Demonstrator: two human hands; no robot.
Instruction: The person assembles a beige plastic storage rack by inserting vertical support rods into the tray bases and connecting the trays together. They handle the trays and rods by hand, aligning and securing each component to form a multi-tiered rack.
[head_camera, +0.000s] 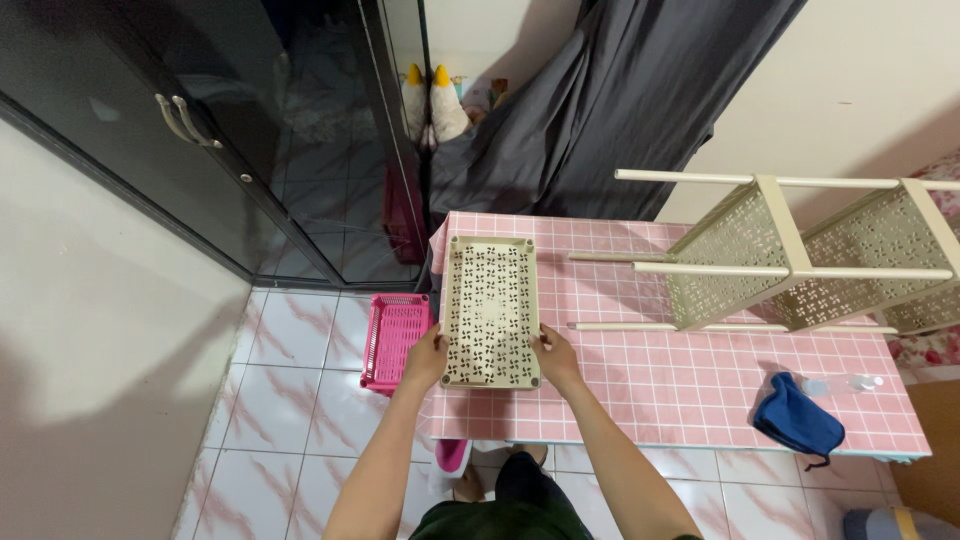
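Cream perforated plastic tray (490, 310), rectangular, lies on the pink checked tablecloth (680, 380), left hand (425, 358) and right hand (556, 355) fingers gripping its near corners.

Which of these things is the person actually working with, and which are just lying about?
In use: cream shelf tray, gripped by left hand and right hand; cream rack lying on its side on the pink table.

Lying about: pink basket on the floor, blue cloth, clear bottle, grey curtain.

Rack (800, 260) cut off at right edge
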